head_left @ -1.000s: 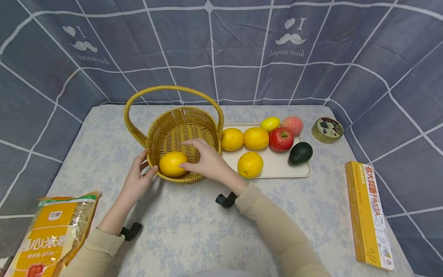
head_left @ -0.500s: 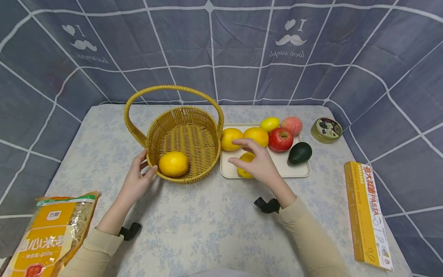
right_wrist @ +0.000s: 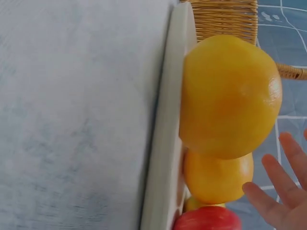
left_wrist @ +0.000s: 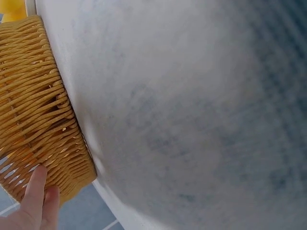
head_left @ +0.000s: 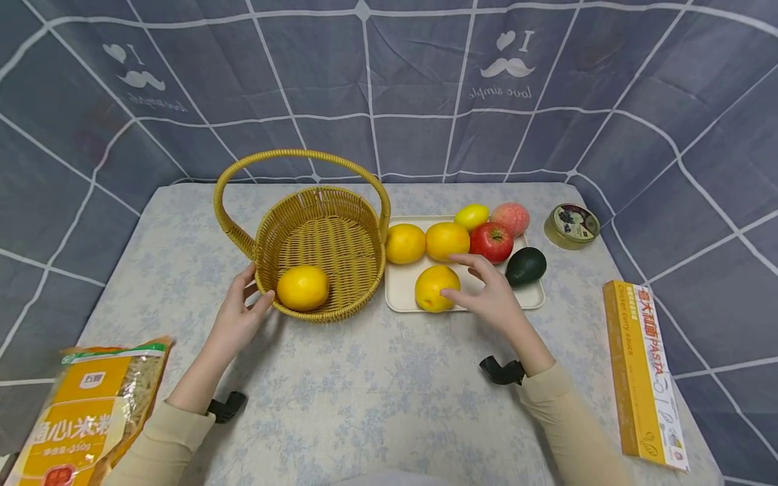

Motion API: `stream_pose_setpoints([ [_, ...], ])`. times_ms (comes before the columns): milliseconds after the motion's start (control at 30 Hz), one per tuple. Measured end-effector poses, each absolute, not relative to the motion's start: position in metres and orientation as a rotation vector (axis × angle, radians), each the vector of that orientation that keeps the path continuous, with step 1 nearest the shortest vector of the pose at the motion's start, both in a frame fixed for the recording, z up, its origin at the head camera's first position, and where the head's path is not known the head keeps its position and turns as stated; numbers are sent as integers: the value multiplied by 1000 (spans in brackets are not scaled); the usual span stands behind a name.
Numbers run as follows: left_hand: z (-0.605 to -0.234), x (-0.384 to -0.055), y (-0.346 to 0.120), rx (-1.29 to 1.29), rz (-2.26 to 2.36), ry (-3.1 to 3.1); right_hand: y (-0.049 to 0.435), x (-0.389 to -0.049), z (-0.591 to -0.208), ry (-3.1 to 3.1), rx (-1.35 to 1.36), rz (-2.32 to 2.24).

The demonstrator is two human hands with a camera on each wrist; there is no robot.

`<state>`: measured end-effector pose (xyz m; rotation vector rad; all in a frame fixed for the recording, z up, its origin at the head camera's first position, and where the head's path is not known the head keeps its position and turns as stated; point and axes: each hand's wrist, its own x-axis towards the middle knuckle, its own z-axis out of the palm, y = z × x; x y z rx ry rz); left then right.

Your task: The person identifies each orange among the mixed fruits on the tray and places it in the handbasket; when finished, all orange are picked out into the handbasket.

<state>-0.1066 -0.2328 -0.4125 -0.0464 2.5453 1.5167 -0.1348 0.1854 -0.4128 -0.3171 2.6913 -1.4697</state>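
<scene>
A golden wicker basket (head_left: 328, 236) with a tall handle holds one large yellow fruit (head_left: 302, 288) near its front left wall. My left hand (head_left: 237, 317) rests on the basket's left side, thumb at the rim; in the left wrist view its fingers (left_wrist: 34, 189) lie straight against the woven wall. My right hand (head_left: 491, 297) hovers over the white tray (head_left: 398, 300), thumb and fingers spread and holding nothing. Its thumb tip is right beside another large yellow fruit (head_left: 434, 288) at the tray's front. That same fruit (right_wrist: 230, 96) looks big and smooth in the right wrist view.
Along the tray's back lie two more large yellow fruits (head_left: 406, 244), a small lemon (head_left: 471, 217), a red apple (head_left: 491, 243) and a peach (head_left: 510, 219). An avocado (head_left: 525, 267) sits at right. Around stand a round tin (head_left: 571, 226), a pasta box (head_left: 645, 374) and a noodle bag (head_left: 91, 412).
My right hand has let go of the yellow fruit in the basket and moved right, over the tray to the right side of the front yellow fruit. The left hand stays at the basket.
</scene>
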Motion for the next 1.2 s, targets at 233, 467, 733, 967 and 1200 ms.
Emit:
stream_pose_setpoints([
  [233,-414,-108,-233,-39,1517,2542,187,-135,-420,2676,-361,-1421],
  [467,-414,-107,-233,-25,1526,2544,188,-135,-429,2682,-389,-1382],
  [733,-412,-106,-233,-32,1517,2558,182,-133,-439,2634,-390,-1413],
  [967,-412,-106,-232,-39,1513,2558,179,-132,-440,2655,-361,-1394],
  [1200,-412,-106,-232,-45,1522,2555,174,-134,-441,2665,-246,-1289],
])
